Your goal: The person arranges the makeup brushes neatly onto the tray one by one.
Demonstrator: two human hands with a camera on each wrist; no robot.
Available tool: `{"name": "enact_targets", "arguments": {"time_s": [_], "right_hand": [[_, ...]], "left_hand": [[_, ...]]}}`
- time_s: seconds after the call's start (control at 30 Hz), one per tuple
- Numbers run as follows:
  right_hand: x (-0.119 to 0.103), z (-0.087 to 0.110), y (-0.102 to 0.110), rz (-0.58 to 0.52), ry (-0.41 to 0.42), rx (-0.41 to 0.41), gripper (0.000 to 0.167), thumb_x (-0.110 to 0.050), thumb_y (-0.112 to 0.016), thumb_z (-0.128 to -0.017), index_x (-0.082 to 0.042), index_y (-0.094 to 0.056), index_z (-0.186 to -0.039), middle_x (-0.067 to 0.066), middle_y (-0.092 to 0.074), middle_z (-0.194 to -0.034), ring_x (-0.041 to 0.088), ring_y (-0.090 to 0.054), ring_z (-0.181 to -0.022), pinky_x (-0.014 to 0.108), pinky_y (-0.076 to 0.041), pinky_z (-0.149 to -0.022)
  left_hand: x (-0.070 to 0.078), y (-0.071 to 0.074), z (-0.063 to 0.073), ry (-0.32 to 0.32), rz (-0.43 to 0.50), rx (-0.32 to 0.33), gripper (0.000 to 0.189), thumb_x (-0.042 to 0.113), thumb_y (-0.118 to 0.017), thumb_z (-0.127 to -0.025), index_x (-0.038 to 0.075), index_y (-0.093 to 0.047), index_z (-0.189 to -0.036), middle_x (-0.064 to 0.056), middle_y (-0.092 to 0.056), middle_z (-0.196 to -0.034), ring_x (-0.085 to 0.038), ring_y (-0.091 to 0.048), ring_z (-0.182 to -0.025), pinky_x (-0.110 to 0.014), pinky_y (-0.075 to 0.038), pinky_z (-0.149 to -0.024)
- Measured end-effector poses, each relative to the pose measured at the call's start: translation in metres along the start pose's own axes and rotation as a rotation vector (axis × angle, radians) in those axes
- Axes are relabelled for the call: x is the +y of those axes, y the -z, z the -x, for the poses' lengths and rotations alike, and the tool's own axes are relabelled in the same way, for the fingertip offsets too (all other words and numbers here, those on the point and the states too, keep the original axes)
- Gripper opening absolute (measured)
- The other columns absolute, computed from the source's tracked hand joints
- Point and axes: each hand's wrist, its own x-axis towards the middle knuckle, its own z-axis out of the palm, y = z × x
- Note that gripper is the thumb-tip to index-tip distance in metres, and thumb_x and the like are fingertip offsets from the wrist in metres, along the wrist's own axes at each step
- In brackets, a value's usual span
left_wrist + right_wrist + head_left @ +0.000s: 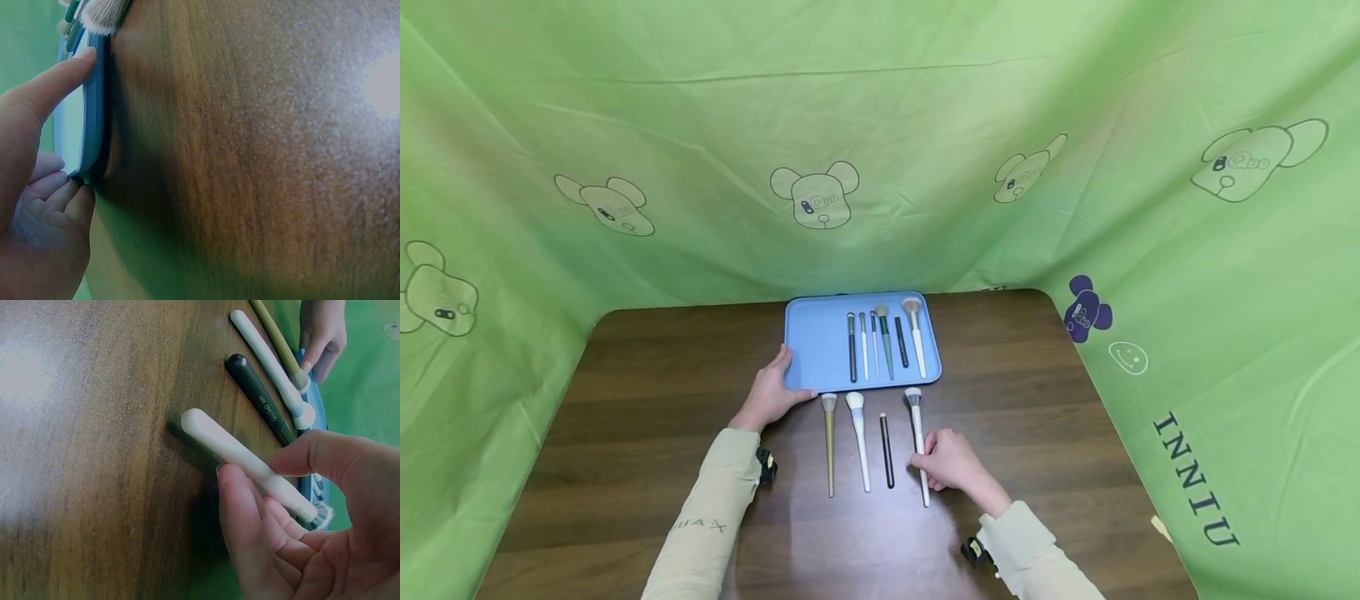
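My right hand (953,460) pinches a white-handled makeup brush (225,445) between thumb and fingers, its dark-and-white bristles (913,395) toward the tray. In the right wrist view the handle's rounded end casts a shadow on the table. At the front left corner of a blue tray (816,333), my left hand (769,395) grips the edge, thumb along the front rim and fingers at the left side. Beside the held brush lie a thin dark brush (887,450), a white brush (860,437) and a gold-handled brush (830,446), roughly parallel.
Several brushes lie side by side in the tray's right part, among them a large white-handled one (916,333) and a green-handled one (886,346). Green cloth (880,108) with bear drawings hangs behind and beside the brown wooden table (647,400).
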Motion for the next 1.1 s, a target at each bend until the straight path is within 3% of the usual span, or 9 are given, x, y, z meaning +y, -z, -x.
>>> {"name": "enact_targets", "arguments": {"time_s": [0.43,1.1], "right_hand": [[-0.005,-0.003,0.002,-0.012,0.045,0.024,0.019,-0.007,-0.073,-0.089,-0.004,-0.055,-0.090,0.006,-0.060,-0.065,0.017,-0.060,-0.047,0.028,-0.052,-0.044],[-0.014,-0.018,0.002,-0.087,0.149,0.066,0.031,0.005,-0.079,-0.076,0.001,-0.058,-0.099,0.005,-0.060,-0.073,0.015,-0.059,-0.052,0.030,-0.056,-0.048]], "left_hand": [[-0.002,-0.001,0.000,-0.008,0.005,0.007,0.102,0.028,-0.085,-0.086,-0.009,-0.022,-0.157,-0.026,-0.014,-0.164,-0.040,-0.021,-0.149,-0.049,-0.027,-0.117],[0.000,0.000,0.000,-0.014,-0.007,0.008,0.102,0.028,-0.085,-0.086,-0.010,-0.022,-0.157,-0.027,-0.014,-0.164,-0.041,-0.021,-0.149,-0.050,-0.027,-0.117]]}}
